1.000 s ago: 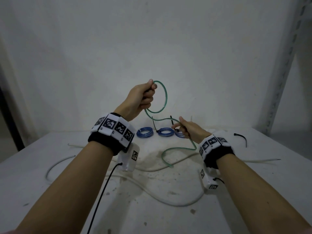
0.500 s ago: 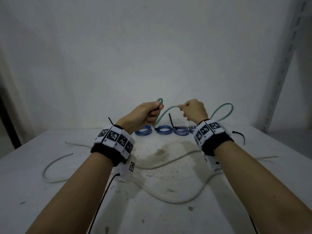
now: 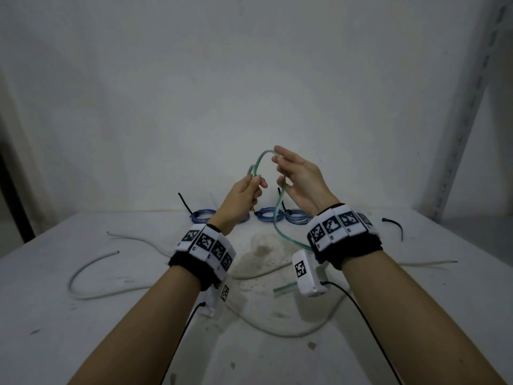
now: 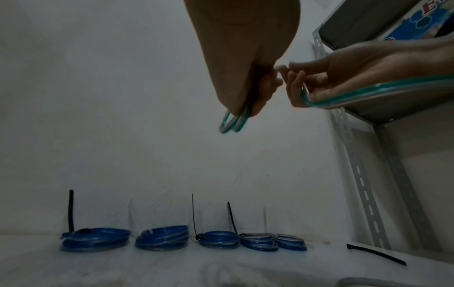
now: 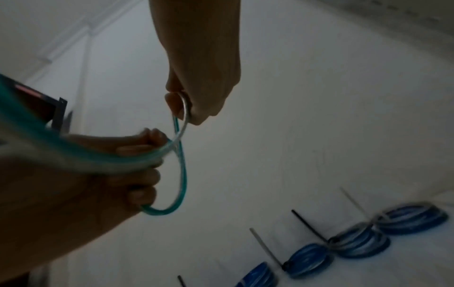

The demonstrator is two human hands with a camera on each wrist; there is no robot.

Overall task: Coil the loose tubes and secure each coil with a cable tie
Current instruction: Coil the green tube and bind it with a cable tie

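Observation:
A green tube (image 3: 274, 218) is partly coiled in the air above the table (image 3: 83, 343). My left hand (image 3: 244, 195) grips the gathered loops, which stick out below its fingers (image 4: 230, 124). My right hand (image 3: 302, 179) sits just right of it and holds the tube's running length, which arches between the two hands. In the right wrist view the tube (image 5: 183, 174) passes through my right hand's curled fingers (image 5: 196, 108). The tube's tail drops past my right wrist and its end lies on the table. Several tied blue coils (image 3: 268, 213) line the back edge.
Loose white tubes (image 3: 88, 270) wind over the table at left and in front. A black cable tie (image 3: 395, 226) lies at back right. A grey metal shelf upright (image 3: 466, 120) rises on the right. The wall stands close behind the coils.
Both hands have risen. My right hand has swung the tube up and over into a new arch beside my left hand, and the tail now hangs under my right wrist.

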